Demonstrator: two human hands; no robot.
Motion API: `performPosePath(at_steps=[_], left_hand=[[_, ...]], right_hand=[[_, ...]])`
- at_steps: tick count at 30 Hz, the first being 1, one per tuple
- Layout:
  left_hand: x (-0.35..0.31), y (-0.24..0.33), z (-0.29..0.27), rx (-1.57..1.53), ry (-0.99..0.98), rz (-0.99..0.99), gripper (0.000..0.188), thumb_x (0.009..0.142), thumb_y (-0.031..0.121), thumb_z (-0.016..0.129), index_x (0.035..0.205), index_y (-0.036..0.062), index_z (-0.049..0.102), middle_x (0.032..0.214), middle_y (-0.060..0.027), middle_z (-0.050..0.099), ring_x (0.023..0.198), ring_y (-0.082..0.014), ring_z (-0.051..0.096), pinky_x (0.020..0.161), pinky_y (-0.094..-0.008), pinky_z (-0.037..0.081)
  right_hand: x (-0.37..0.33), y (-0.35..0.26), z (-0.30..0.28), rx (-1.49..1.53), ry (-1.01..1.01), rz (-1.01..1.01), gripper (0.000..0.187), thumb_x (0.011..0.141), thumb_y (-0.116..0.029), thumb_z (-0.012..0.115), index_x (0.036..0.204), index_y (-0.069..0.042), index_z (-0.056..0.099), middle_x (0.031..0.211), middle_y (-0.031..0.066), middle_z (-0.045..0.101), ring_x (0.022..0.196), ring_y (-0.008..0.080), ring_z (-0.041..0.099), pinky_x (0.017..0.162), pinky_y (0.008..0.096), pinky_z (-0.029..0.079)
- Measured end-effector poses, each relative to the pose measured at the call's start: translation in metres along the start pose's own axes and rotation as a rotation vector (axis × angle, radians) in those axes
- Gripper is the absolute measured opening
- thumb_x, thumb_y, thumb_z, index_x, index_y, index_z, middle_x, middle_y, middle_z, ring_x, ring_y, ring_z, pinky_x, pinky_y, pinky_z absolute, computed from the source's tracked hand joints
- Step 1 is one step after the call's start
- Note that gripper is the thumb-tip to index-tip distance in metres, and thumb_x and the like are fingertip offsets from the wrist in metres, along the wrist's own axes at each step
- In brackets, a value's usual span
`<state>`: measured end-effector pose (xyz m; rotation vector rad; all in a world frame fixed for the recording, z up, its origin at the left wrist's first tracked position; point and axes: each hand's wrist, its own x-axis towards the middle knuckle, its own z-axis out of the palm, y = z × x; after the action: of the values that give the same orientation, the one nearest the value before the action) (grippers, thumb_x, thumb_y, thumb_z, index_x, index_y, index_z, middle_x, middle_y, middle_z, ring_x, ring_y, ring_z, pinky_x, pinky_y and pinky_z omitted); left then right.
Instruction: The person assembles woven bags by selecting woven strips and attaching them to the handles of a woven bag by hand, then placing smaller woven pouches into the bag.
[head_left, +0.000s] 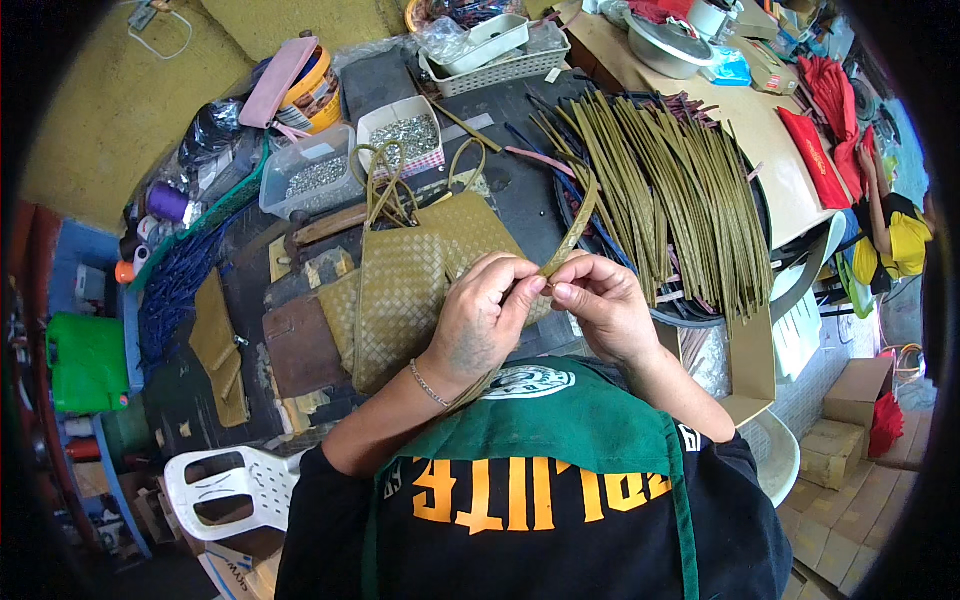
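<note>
An olive strap (580, 225) is pinched between my left hand (487, 312) and my right hand (607, 308), close to my green apron. The fingertips of both hands nearly meet, and whatever small part lies between them is hidden. From there the strap curves up and away. Beneath and left of my left hand lie olive woven-pattern bag pieces (402, 300), with thin looped straps (385, 195) at their top. Right of my hands, many cut olive strips (655, 190) are heaped on a round dark tray.
Metal bits fill a clear plastic box (275, 190) and a white-and-pink box (432, 158). A hammer (330, 225) lies near them. Flat olive pieces (215, 345) rest at the left. A white plastic chair (230, 490) stands at the lower left; another person (890, 230) is at far right.
</note>
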<state>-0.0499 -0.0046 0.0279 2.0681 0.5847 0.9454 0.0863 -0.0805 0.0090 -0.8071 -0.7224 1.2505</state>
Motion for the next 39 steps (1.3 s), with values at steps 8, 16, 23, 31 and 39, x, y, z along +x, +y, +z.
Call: performPosePath(at_steps=[8,16,23,31,39], left_hand=[[-0.006,0.004,-0.003,0.078,0.001,0.057,0.008,0.074,0.004,0.058,0.077,-0.0019,0.053,0.073,-0.0106,0.054,0.066,-0.0203,0.053,0.058,-0.0275,0.042],[-0.01,0.005,-0.007,0.17,-0.038,0.146,0.01,0.074,0.005,0.058,0.078,-0.0027,0.052,0.074,-0.0115,0.053,0.066,-0.0236,0.054,0.058,-0.0295,0.043],[-0.012,0.021,-0.007,0.056,-0.068,-0.012,0.013,0.074,0.008,0.059,0.077,-0.0024,0.053,0.071,-0.0101,0.053,0.063,-0.02,0.053,0.056,-0.0289,0.042],[-0.009,0.033,-0.005,0.023,-0.099,0.064,0.013,0.069,0.009,0.065,0.068,-0.0004,0.056,0.064,-0.009,0.054,0.057,-0.0182,0.053,0.051,-0.0278,0.042],[-0.011,0.067,-0.003,-0.102,-0.29,0.308,0.012,0.067,0.008,0.066,0.069,0.0014,0.056,0.068,-0.0074,0.058,0.064,-0.0193,0.056,0.058,-0.0284,0.044]], right_hand=[[-0.003,0.002,0.005,-0.068,-0.001,-0.066,0.006,0.075,0.0,0.057,0.081,0.0,0.055,0.081,0.0032,0.05,0.072,0.0075,0.049,0.065,0.0187,0.043],[-0.005,0.009,0.009,-0.316,0.04,-0.207,0.007,0.072,0.003,0.06,0.078,0.001,0.056,0.08,0.0036,0.051,0.072,0.0072,0.049,0.061,0.018,0.041],[-0.008,0.013,0.008,-0.241,0.133,-0.259,0.015,0.072,0.004,0.061,0.081,-0.001,0.05,0.074,0.0009,0.052,0.065,0.0054,0.05,0.058,0.0166,0.042],[-0.007,0.004,-0.018,-0.407,0.034,-0.291,0.047,0.073,0.003,0.057,0.117,-0.002,0.04,0.091,0.0047,0.053,0.08,0.0095,0.052,0.07,0.0212,0.042],[0.074,-0.01,-0.09,-1.261,0.551,-0.568,0.02,0.072,-0.011,0.063,0.091,-0.005,0.062,0.064,0.0072,0.043,0.06,0.0177,0.044,0.056,0.0289,0.038]])
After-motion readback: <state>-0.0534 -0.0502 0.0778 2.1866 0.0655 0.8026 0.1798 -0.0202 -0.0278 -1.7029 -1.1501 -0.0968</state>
